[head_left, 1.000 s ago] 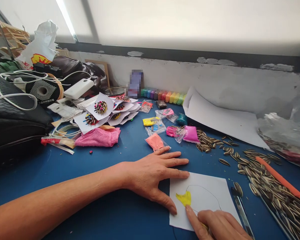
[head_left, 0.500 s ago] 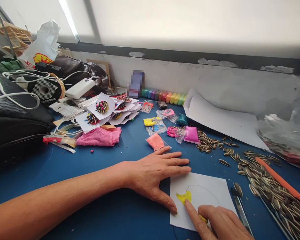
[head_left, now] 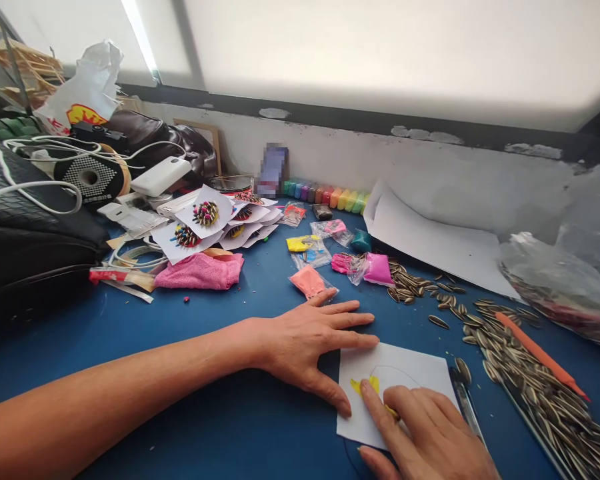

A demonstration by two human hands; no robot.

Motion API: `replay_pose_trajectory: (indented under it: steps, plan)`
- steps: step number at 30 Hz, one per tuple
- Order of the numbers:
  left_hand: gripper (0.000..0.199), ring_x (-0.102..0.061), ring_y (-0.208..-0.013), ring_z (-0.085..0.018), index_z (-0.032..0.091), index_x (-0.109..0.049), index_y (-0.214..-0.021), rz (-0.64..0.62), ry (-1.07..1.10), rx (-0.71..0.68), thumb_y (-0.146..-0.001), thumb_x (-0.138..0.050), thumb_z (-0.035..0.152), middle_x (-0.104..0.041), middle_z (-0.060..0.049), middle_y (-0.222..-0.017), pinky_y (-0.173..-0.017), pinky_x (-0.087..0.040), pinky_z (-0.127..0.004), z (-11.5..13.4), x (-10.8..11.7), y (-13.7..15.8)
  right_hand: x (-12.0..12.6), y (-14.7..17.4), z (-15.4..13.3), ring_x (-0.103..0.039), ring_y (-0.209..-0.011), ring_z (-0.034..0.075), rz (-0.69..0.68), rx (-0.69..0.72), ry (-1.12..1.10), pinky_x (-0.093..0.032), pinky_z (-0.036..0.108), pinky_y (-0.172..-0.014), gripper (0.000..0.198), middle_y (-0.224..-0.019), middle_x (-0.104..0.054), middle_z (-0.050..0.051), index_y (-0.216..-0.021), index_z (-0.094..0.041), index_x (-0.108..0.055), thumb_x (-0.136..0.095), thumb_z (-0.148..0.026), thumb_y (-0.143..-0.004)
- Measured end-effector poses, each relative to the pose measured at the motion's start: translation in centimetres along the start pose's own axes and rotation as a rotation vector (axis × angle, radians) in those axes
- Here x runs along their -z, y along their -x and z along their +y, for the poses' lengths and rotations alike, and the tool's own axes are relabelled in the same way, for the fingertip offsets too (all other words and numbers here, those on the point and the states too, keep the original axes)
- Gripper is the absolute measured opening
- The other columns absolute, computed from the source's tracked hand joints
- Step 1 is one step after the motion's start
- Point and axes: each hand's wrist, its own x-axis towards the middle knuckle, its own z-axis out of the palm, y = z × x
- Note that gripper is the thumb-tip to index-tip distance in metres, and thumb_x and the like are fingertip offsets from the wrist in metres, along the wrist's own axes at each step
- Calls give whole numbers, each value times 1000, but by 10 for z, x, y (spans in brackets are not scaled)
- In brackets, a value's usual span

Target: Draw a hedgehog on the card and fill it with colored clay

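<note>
My left hand [head_left: 313,343] lies flat with fingers spread, its thumb on the left edge of a small white paper sheet [head_left: 420,363] and a fingertip by an orange clay packet [head_left: 307,281]. A curved pencil line is drawn on the sheet. My right hand [head_left: 420,427] is over the paper, its index fingertip pressing a smeared patch of yellow clay [head_left: 375,384]. The other fingers are curled, and a bit more yellow clay [head_left: 392,413] shows beneath them. How much they hold is hidden.
Sunflower seeds [head_left: 535,380], an orange tool [head_left: 540,353] and a metal blade [head_left: 470,407] lie right. Clay packets [head_left: 377,269] sit ahead. Seed-decorated cards [head_left: 205,213], a pink cloth [head_left: 200,271] and a black bag [head_left: 30,233] are left. A clear plastic bag [head_left: 560,280] stands far right.
My right hand has slid up and left on the sheet, its index finger now covering more of the yellow patch. My left hand stays in place; the view has shifted slightly.
</note>
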Motion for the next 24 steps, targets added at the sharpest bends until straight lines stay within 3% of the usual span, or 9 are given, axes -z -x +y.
replay_pose_trajectory:
  steps: [6, 11, 17, 24]
  plan:
    - [81, -14, -145, -34, 24, -42, -143, -19, -34, -8, -76, -65, 63, -29, -9, -155, -117, 1, -55, 2, 2, 0, 2, 7, 4, -62, -73, 20, -88, -16, 1, -49, 34, -68, 41, -86, -67, 11, -115, -10, -69, -42, -36, -98]
    - [82, -17, -145, -32, 24, -41, -144, -25, -21, -8, -77, -64, 65, -28, -9, -155, -116, 1, -56, 1, 2, -1, 7, 4, 9, -60, -71, 18, -86, -54, -43, -48, 30, -66, 38, -85, -64, 10, -116, -10, -67, -44, -34, -97]
    - [83, -18, -145, -32, 22, -41, -143, -12, -33, -28, -77, -62, 67, -30, -10, -154, -116, 0, -55, 0, 1, 0, 9, -4, 1, -61, -73, 19, -51, 34, -55, -49, 31, -68, 41, -84, -66, 10, -112, -10, -69, -38, -35, -99]
    - [82, -19, -145, -32, 22, -42, -143, -1, -48, -42, -77, -62, 67, -30, -10, -154, -116, -2, -55, 0, 0, -1, 13, -1, 9, -60, -71, 17, -53, 6, 15, -48, 31, -69, 36, -85, -64, 9, -115, -11, -67, -43, -32, -98]
